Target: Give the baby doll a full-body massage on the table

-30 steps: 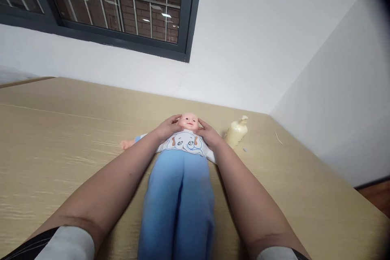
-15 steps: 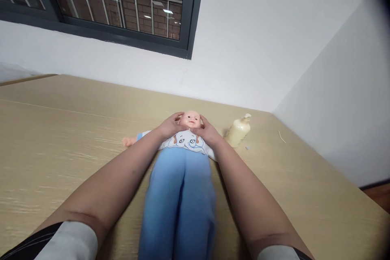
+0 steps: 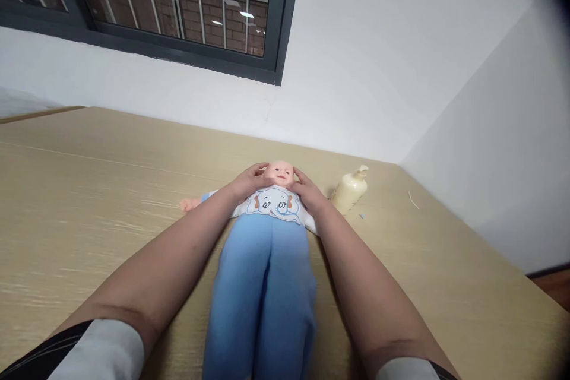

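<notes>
A baby doll [image 3: 271, 205] lies on its back on the wooden table, its head toward the wall and its legs toward me. It wears a white top with an elephant face and blue trousers [image 3: 262, 285]. My left hand [image 3: 250, 183] curves round one side of the doll's head [image 3: 281, 170], thumb at the cheek. On the other side my right hand [image 3: 307, 191] cups the head, fingers up along it and thumb near the chin. The doll's arm [image 3: 190, 204] stretches out past my left wrist; my right forearm partly hides the other arm.
A cream pump bottle [image 3: 350, 191] stands right of my right hand, with a small blue bit [image 3: 362, 215] beside it. Farther right lies a thin pale strip [image 3: 413, 200]. White walls [image 3: 347, 71] and a barred window [image 3: 191, 6] bound the table [image 3: 111, 160] behind.
My thumbs have shifted from under the doll's chin outward and up to the sides of its face. The doll and the bottle stay in place.
</notes>
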`<state>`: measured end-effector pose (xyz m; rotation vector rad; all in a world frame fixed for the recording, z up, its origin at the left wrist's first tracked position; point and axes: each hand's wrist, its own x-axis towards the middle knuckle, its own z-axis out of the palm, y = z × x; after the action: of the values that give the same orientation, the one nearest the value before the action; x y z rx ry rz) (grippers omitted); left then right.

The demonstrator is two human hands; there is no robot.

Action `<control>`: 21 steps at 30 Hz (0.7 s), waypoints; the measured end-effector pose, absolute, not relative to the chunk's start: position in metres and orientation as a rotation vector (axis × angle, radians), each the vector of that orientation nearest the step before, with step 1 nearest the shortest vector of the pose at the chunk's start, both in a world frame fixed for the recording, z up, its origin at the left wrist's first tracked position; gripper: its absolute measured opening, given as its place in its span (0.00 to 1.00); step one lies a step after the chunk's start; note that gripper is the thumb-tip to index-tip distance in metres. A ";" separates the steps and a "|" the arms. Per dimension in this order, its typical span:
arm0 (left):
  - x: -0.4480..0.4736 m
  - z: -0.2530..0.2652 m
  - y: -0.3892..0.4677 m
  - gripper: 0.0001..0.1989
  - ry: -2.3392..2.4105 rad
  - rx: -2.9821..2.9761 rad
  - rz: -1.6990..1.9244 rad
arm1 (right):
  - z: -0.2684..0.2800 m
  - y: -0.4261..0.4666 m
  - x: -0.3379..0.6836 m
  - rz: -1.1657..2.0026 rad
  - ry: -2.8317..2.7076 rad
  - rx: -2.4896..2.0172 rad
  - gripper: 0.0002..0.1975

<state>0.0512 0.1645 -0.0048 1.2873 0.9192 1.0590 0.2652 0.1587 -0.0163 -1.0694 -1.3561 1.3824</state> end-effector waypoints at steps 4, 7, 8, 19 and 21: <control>0.051 -0.004 0.162 0.44 1.111 1.449 1.035 | -0.008 0.152 0.262 1.243 -1.502 -1.170 0.50; 0.050 -0.007 0.165 0.44 1.111 1.488 1.005 | -0.003 0.149 0.260 1.200 -1.529 -1.200 0.46; 0.049 -0.008 0.166 0.43 1.110 1.499 1.003 | -0.003 0.148 0.260 1.194 -1.531 -1.207 0.45; 0.050 -0.010 0.168 0.36 1.046 1.476 1.041 | -0.020 0.161 0.267 1.392 -1.333 -1.084 0.50; 0.050 -0.010 0.167 0.34 1.019 1.468 1.044 | -0.021 0.162 0.267 1.399 -1.311 -1.089 0.49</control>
<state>0.0504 0.1673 -0.0098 1.4675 1.0194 1.0443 0.2673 0.1622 -0.0212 -1.0892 -1.3109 1.3986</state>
